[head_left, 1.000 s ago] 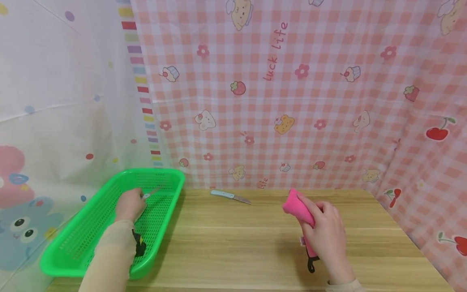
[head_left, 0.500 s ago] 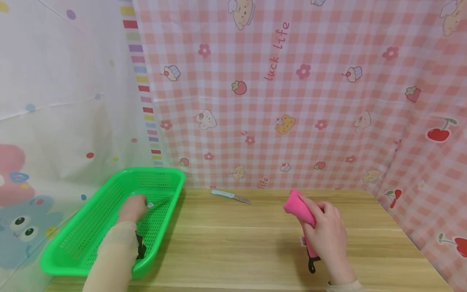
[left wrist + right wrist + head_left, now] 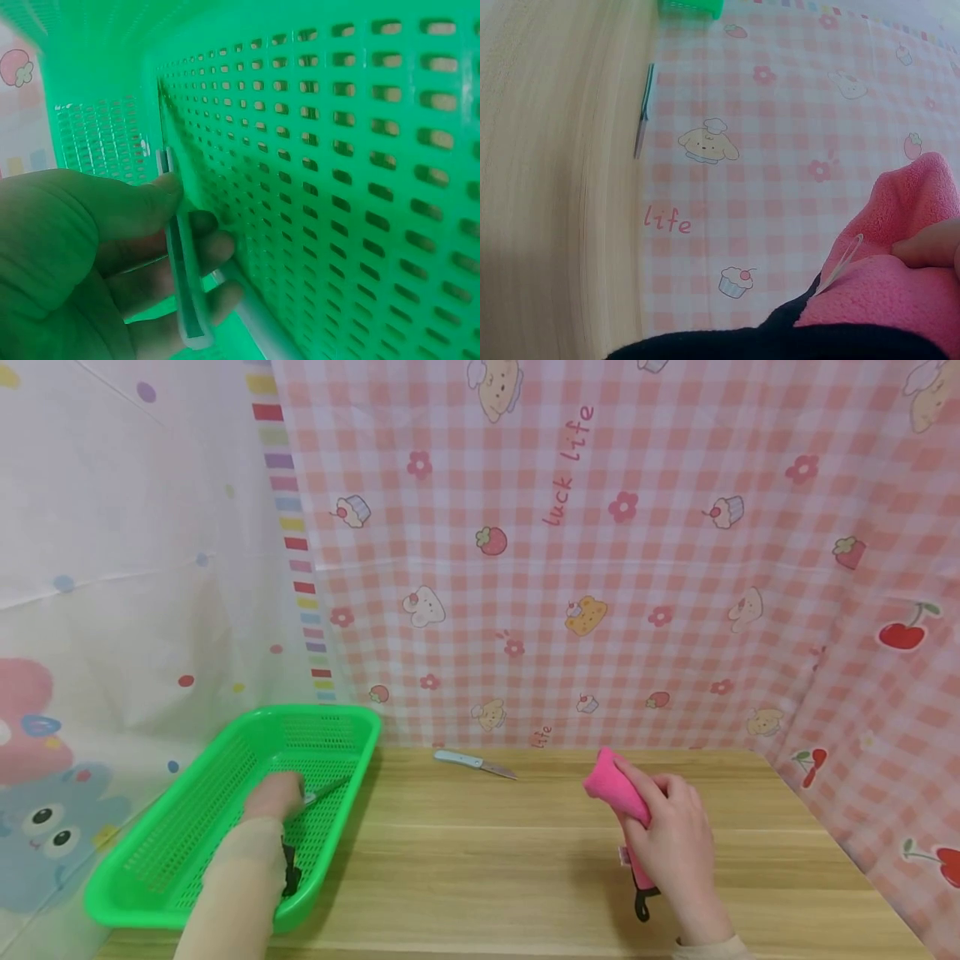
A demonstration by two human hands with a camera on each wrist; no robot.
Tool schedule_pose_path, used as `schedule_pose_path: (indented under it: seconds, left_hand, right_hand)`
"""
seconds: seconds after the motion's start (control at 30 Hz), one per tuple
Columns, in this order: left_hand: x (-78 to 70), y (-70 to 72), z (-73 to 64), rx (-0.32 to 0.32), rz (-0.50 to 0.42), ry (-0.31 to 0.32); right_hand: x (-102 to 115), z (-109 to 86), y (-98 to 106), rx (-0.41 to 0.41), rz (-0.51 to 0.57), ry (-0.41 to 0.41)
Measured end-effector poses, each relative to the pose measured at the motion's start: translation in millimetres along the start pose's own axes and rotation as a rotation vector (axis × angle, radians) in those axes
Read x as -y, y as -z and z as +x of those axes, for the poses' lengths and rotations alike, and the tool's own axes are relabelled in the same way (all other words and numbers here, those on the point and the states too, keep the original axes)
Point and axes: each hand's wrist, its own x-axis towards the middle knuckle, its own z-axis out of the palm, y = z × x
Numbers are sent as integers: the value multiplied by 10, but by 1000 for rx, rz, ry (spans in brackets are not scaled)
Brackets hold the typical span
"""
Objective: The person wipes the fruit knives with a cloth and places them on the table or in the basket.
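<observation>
Green basket (image 3: 176, 827), left fingers (image 3: 154, 281) inside — gripping knife (image 3: 184, 266), pale object (image 3: 259, 322) beneath

Tabletop (image 3: 525, 860): satin wood-grain. Basket (image 3: 150, 917): glossy perforated plastic. Held knife (image 3: 186, 270): smooth, plastic-looking handle. Loose knife (image 3: 474, 763): plastic-looking handle, metal blade. Pink towel (image 3: 618, 789): matt, rough-pile cloth.

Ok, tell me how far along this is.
Done, apparently: a pale item, too unclear to name, lies in the green basket. In hand: the left hand grips a knife inside it; the right hand holds a pink cloth. Remaining, probably: the other knife, lying on the table.
</observation>
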Motion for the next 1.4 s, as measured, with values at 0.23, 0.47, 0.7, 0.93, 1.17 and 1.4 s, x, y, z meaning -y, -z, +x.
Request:
schedule_pose_path:
  seconds: [0.23, 0.47, 0.7, 0.93, 1.17, 1.4]
  left_hand:
    - [-28, -14, -22, 17, -28, 45]
    - [-132, 52, 16, -25, -11, 6]
    - [-318, 95, 49, -150, 58, -48]
    - [-524, 168, 40, -393, 86, -158]
    - [-720, 265, 30, -530, 110, -228]
    - [-875, 405, -14, -654, 154, -339]
  right_hand:
    - [-1, -7, 0, 2, 1, 0]
    - [0, -6, 13, 14, -1, -17]
    - [4, -3, 20, 21, 3, -28]
    - [16, 10, 37, 37, -3, -50]
    - [13, 13, 48, 31, 0, -47]
    - [6, 9, 45, 19, 5, -34]
